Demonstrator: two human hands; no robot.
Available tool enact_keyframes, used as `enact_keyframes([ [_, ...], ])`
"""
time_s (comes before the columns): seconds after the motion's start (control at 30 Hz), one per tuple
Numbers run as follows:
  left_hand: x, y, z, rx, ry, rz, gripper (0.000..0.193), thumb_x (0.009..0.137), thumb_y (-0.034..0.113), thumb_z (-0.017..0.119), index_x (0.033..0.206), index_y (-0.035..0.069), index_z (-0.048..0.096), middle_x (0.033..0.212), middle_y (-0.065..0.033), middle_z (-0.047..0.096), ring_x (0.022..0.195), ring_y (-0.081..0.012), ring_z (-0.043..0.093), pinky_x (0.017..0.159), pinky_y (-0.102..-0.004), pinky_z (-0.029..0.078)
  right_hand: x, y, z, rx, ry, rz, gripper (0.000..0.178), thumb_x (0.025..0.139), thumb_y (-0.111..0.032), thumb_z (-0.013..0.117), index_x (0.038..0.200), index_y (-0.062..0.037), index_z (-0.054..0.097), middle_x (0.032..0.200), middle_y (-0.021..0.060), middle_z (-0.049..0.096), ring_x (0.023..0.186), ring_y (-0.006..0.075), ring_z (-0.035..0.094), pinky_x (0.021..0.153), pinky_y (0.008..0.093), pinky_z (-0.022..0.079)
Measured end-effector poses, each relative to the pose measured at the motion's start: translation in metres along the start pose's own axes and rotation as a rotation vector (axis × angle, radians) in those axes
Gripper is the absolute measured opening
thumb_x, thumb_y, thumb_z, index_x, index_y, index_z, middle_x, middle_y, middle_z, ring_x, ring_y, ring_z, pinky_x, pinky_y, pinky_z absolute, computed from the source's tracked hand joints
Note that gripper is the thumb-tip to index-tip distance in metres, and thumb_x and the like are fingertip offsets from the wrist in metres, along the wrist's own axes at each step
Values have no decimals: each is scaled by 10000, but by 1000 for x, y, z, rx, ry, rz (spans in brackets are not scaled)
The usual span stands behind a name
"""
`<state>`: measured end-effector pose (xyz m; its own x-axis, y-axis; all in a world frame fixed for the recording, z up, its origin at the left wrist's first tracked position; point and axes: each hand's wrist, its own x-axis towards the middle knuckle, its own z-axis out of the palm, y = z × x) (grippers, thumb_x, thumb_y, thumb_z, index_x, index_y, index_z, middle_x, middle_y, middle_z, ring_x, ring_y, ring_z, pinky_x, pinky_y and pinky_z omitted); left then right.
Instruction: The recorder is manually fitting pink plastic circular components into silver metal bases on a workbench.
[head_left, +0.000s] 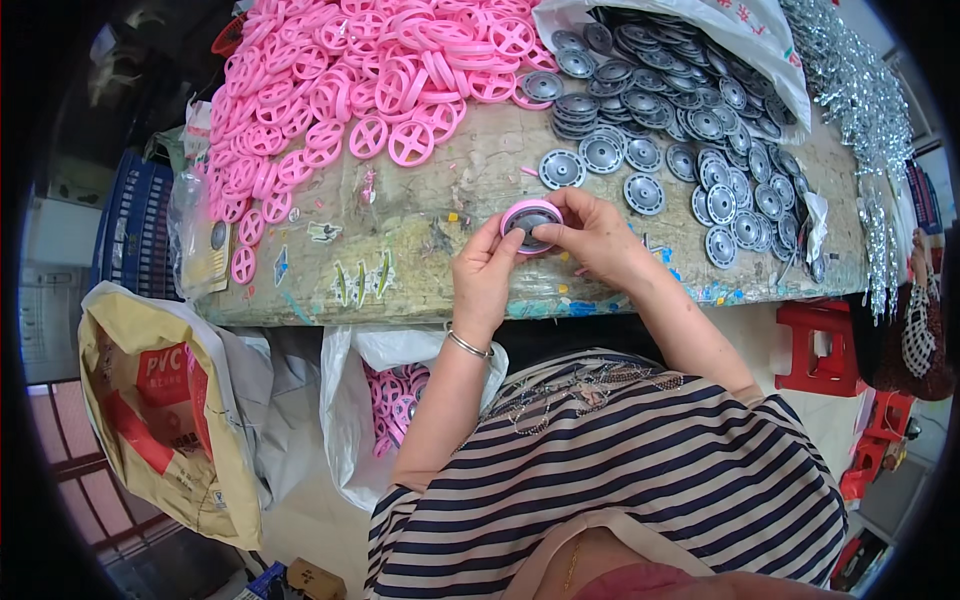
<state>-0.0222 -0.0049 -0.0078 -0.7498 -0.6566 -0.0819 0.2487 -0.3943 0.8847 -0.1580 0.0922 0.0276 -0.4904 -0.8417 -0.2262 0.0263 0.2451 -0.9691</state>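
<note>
Between my two hands, just over the table's near edge, is a pink toy wheel rim [519, 209] with a dark grey disc [533, 221] set against its face. My left hand [484, 270] grips it from the left, thumb on the disc. From the right, my right hand [600, 238] holds the same piece, its thumb also pressing on the disc. Beyond my hands, loose grey discs [644, 194] lie on the worn table [440, 200]. A big heap of pink rims [410, 143] with cross spokes covers the far left.
Grey discs spill from a white bag [770, 40] at the far right, beside silver tinsel [865, 110]. Below the table's edge, a white bag [345, 440] holds pink wheels, and an open paper sack [235, 460] stands further left. A red stool [815, 350] is at right.
</note>
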Motion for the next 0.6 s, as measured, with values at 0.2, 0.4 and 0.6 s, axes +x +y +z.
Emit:
enact_keyframes([
  [0.2, 3, 0, 2, 34, 40, -41, 296, 918, 25, 551, 1204, -52, 547, 1075, -100, 624, 936, -143, 620, 799, -284, 562, 0, -8, -2, -57, -6, -7, 245, 831, -120, 678, 1037, -9, 605, 801, 31, 634, 706, 79, 566, 625, 240, 475],
  [0.4, 0, 7, 2, 9, -60, 26, 343, 927, 97, 562, 1246, -15, 507, 1134, -98, 599, 1039, -170, 586, 915, -304, 492, -3, -4, 9, 58, -22, -86, 196, 868, -129, 649, 1025, -25, 597, 844, 6, 639, 759, 62, 586, 660, 217, 484],
  [0.6, 0, 6, -4, 214, -53, 93, 314, 923, 171, 590, 1189, 10, 545, 1109, -76, 608, 991, -140, 569, 907, -272, 447, 2, 5, 21, 44, -76, -164, 199, 879, -144, 627, 1015, 2, 621, 853, 54, 654, 768, 99, 596, 686, 260, 498],
])
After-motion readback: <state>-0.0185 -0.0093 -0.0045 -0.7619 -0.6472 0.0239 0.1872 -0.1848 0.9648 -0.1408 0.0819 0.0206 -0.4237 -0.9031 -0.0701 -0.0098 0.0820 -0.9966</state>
